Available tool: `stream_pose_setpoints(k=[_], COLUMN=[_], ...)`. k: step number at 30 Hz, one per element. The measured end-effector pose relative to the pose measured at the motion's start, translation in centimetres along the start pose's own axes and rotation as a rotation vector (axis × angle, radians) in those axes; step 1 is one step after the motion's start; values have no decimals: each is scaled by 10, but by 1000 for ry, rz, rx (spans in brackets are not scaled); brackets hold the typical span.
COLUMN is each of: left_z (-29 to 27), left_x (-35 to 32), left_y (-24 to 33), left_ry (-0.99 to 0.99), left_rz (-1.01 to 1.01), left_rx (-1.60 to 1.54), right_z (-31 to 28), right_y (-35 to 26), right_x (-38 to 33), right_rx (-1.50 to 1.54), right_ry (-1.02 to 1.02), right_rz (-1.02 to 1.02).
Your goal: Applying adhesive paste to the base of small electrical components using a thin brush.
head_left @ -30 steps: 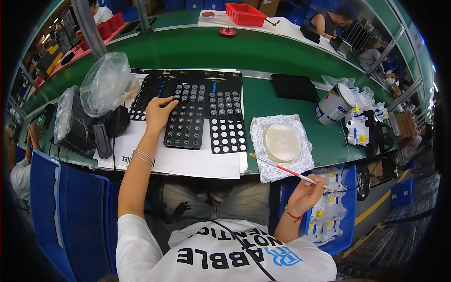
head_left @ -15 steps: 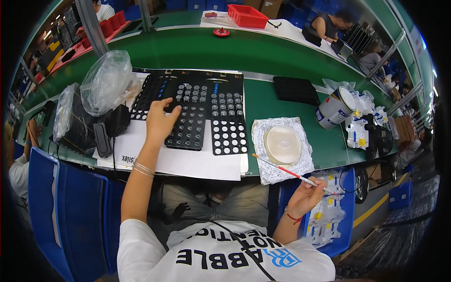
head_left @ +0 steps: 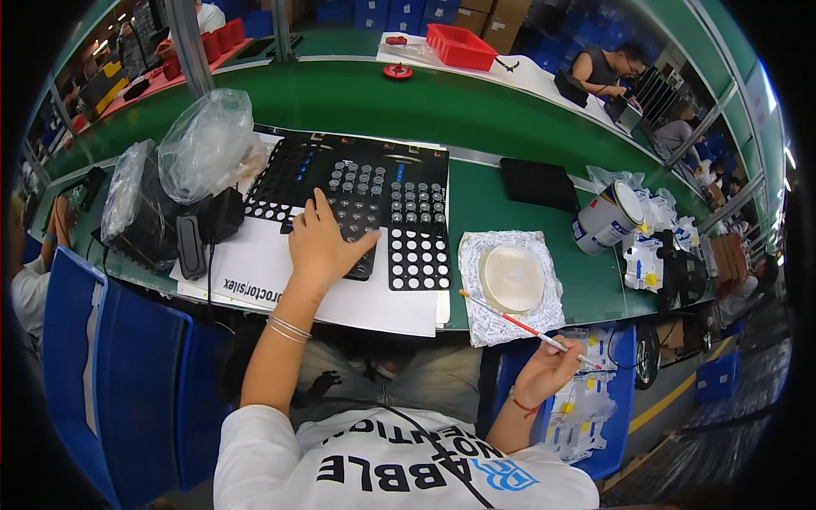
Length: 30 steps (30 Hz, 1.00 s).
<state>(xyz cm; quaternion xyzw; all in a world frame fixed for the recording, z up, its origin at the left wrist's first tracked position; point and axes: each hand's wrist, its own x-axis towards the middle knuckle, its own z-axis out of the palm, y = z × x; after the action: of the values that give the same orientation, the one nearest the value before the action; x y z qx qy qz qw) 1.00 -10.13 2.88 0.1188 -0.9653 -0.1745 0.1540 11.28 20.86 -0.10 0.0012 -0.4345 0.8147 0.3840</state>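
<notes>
My left hand (head_left: 325, 242) reaches over a black perforated tray (head_left: 364, 270), thumb and fingers spread apart. It hides part of that tray; whether the fingertips touch it I cannot tell. Small clear round pieces (head_left: 357, 177) stand in rows in the tray's holes. Between the fingers and thumb of my right hand (head_left: 548, 372) is a thin paintbrush (head_left: 520, 324) with a red and white handle. Its orange-brown tip points left, near the edge of a crumpled printed sheet (head_left: 544, 246). A round shallow dish (head_left: 512, 279) with pale contents rests on this sheet.
Beside the middle tray lies a black tray with white discs (head_left: 419, 258). A clear plastic bag (head_left: 204, 144) and a black adapter sit left. Toward the right are a paint tin (head_left: 608, 217), a black pad (head_left: 537, 183) and white plastic parts. Blue bins flank me; other people work beyond.
My left hand has moved right and nearer, its fingers spread wider over the middle tray. The right hand still holds the paintbrush, slightly lower. The whole view has shifted a little.
</notes>
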Motion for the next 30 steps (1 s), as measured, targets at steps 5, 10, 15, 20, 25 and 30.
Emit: stream_pose_setpoints(k=[5, 10, 15, 20, 25, 30], left_z=[9, 14, 12, 24, 20, 14], left_x=[-5, -5, -1, 1, 1, 7], left_y=[8, 16, 26, 20, 21, 18], left_ry=[22, 16, -29, 70, 73, 109], left_rz=[-17, -88, -156, -143, -141, -118], left_rx=[60, 52, 63, 10, 2, 14], right_z=[-6, -7, -2, -4, -6, -11], right_y=[5, 4, 2, 1, 1, 4], right_x=[2, 2, 0, 1, 2, 2], right_rx=[71, 48, 38, 59, 61, 45], right_ry=[15, -6, 14, -30, -23, -39], right_rz=[13, -11, 2, 12, 17, 7])
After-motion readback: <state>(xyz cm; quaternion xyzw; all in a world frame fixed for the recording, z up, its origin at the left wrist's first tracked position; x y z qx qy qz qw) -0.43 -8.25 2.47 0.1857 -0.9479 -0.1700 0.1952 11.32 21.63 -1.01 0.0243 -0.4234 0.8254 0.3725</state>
